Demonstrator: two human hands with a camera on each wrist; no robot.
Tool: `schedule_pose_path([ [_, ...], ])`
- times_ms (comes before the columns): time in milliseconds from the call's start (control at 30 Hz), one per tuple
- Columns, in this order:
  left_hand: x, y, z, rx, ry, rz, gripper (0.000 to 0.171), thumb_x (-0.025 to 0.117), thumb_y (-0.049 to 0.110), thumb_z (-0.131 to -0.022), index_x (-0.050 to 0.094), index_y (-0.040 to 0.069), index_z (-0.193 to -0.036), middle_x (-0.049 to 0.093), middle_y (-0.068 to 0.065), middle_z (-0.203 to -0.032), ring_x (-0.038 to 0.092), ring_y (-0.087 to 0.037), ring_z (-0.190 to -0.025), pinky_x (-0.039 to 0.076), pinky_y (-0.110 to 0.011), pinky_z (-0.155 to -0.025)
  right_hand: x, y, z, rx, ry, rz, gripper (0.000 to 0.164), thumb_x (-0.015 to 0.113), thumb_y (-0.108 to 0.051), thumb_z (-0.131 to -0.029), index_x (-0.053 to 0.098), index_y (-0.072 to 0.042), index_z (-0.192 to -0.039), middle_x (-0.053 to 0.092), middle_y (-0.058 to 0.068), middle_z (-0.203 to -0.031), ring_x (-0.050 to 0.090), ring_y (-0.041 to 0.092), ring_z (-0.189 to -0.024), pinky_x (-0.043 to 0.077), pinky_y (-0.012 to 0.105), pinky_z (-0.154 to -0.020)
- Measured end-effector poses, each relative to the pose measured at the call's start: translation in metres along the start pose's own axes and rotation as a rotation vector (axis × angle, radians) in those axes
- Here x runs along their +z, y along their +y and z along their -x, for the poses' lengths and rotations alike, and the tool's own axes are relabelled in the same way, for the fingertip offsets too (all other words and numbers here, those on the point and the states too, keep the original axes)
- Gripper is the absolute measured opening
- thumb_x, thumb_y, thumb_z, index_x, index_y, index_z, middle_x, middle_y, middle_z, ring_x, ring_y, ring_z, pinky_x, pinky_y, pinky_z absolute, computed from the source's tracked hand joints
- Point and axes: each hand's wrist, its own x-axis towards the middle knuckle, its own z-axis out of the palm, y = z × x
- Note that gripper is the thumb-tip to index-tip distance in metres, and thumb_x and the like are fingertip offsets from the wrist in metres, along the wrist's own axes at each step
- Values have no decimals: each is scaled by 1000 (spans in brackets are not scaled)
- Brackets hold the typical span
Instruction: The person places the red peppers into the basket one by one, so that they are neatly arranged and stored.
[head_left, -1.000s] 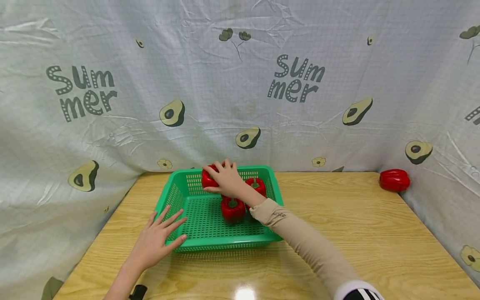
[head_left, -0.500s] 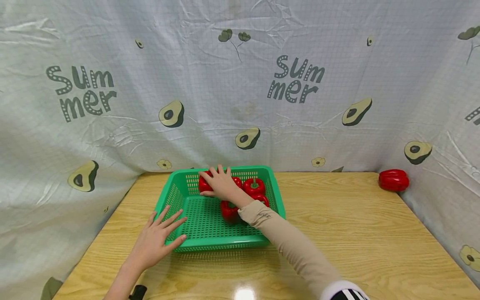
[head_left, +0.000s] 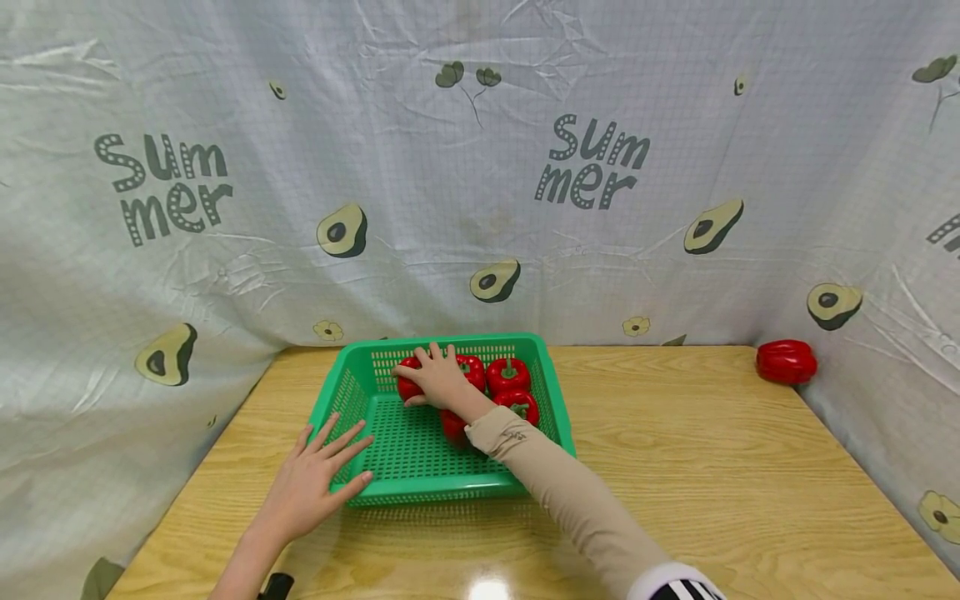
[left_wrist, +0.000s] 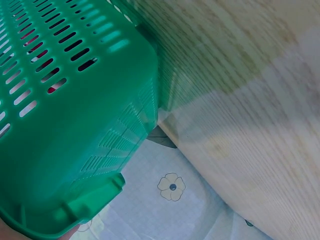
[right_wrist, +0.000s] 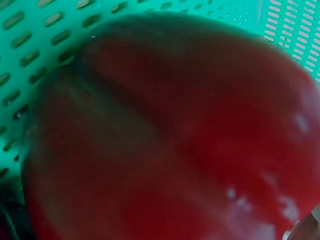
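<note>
A green plastic basket (head_left: pixel 438 486) stands on the wooden table. At its back left, my right hand (head_left: pixel 444 385) holds a red bell pepper (head_left: pixel 406 388), its fingers spread over the top and side. That pepper (right_wrist: pixel 170 125) fills most of the right wrist view, with the perforated basket floor behind it. Several other red bell peppers sit in the back and right part of the basket, one (head_left: pixel 507 374) in the back right corner; my forearm partly covers them. My left hand (head_left: pixel 309 483) has its fingers spread at the basket's left front rim and seems to touch it.
Another red bell pepper (head_left: pixel 786 362) lies on the table (head_left: pixel 675 433) at the far right edge. A printed cloth (head_left: pixel 420 150) hangs behind the table and along its sides. The basket's raised walls surround the peppers inside.
My right hand has lowered the bell pepper from rim height into the basket's back left, shifting slightly left. More of the other peppers show now. The left hand has stayed in place.
</note>
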Motion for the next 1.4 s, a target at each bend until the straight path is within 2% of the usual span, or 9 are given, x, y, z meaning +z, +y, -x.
schedule_pose_path([
  [200, 1, -1, 0, 9, 9, 7, 49, 55, 46, -83, 56, 20, -124, 47, -4, -135, 26, -33, -134, 17, -56, -105, 3, 0, -1, -15, -8, 26, 58, 51, -59, -79, 37, -40, -132, 42, 3, -129, 39, 23, -113, 35, 44, -94],
  [400, 1, -2, 0, 3, 1, 4, 49, 55, 47, -83, 56, 20, -123, 47, -3, -135, 28, -35, -132, 18, -56, -105, 5, -3, -3, -41, -55, 49, 58, 52, -56, -80, 37, -38, -133, 36, 5, -138, 35, 25, -124, 33, 46, -102],
  [567, 0, -2, 0, -8, -10, 8, 49, 55, 46, -82, 55, 21, -124, 46, -2, -136, 25, -33, -134, 16, -56, -106, 3, -4, -3, -50, -88, 81, 59, 52, -56, -80, 36, -38, -134, 35, 5, -140, 33, 24, -128, 31, 45, -105],
  [833, 0, -3, 0, -17, -24, 10, 50, 55, 47, -82, 54, 21, -125, 45, -2, -137, 21, -29, -136, 16, -56, -106, -1, -3, 0, -45, -138, 81, 63, 61, -47, -79, 32, -39, -135, 35, 5, -139, 31, 23, -127, 30, 45, -104],
  [1133, 1, -4, 0, -17, -30, 9, 50, 55, 47, -82, 54, 21, -125, 45, -3, -137, 23, -31, -135, 15, -56, -106, 2, -2, 0, -28, -84, 31, 61, 61, -49, -78, 37, -37, -132, 40, 3, -133, 36, 21, -122, 33, 44, -101],
  [1400, 0, -4, 1, -11, -27, 11, 50, 55, 47, -82, 55, 21, -124, 47, -3, -135, 27, -36, -132, 17, -58, -104, 4, -4, 0, -27, -61, 61, 64, 60, -53, -77, 37, -35, -133, 40, 3, -135, 36, 21, -123, 35, 42, -98],
])
